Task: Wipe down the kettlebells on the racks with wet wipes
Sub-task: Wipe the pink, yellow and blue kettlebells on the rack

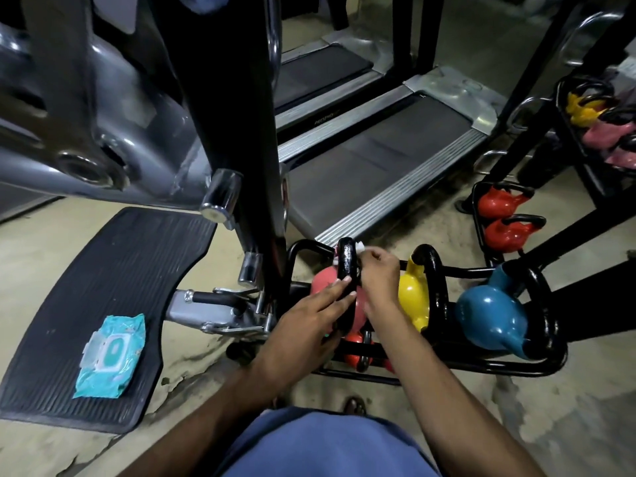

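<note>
Here, left fingers [339,283] flat on kettlebell handle [345,258], right fingers [374,259] pinching wipe [360,248], cracked floor [206,390], treadmills [378,149] behind.

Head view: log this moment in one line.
target: pink kettlebell's black handle | left hand: rests on it | right hand: pinches white wet wipe against it
</note>
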Demonstrator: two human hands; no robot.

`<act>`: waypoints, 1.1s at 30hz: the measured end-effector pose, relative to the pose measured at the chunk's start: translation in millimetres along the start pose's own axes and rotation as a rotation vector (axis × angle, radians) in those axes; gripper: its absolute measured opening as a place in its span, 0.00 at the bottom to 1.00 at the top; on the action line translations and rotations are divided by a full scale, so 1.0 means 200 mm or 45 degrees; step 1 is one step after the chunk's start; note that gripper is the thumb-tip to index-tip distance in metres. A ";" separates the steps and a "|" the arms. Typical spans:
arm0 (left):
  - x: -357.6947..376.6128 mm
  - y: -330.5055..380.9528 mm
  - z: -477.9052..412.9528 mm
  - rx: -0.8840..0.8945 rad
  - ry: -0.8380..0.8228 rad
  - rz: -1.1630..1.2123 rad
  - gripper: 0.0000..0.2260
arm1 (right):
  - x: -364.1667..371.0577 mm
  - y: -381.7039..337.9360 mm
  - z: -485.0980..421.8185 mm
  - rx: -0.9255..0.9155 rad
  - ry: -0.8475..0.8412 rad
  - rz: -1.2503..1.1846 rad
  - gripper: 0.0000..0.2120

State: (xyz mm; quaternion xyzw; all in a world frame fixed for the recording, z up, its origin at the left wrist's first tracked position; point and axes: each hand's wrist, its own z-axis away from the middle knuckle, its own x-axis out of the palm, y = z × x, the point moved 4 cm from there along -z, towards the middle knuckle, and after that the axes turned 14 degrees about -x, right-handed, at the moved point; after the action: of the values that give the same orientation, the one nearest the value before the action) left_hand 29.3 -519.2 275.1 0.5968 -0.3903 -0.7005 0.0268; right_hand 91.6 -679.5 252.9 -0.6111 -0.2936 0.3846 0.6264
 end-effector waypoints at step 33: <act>0.00 0.00 0.01 0.027 -0.025 0.008 0.35 | -0.01 0.01 0.09 0.086 0.128 -0.325 0.06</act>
State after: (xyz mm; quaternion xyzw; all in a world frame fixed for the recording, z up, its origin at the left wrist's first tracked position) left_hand 27.0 -517.9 274.4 0.5889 -0.3999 -0.7021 0.0186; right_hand 76.2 -671.2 253.5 -0.5660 -0.3241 0.2802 0.7043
